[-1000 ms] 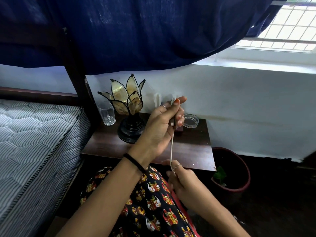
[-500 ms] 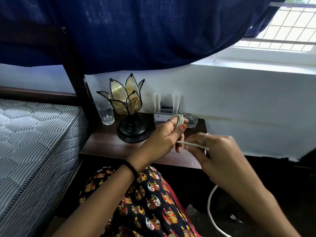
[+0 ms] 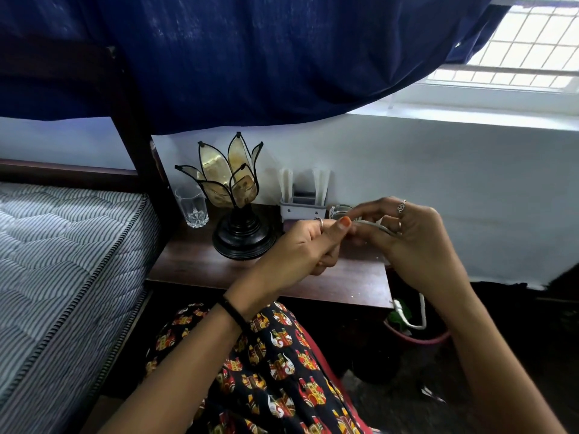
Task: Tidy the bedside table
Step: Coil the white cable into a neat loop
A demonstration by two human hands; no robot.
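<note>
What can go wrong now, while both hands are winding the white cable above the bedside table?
1. The cable's loose end hangs beside the potted plant below the table edge; it might snag there.
2. The right hand works just in front of the small glass dish; a wide winding motion might knock it.
3. The left hand pinches the coil only with fingertips, so the loops may slip loose.
</note>
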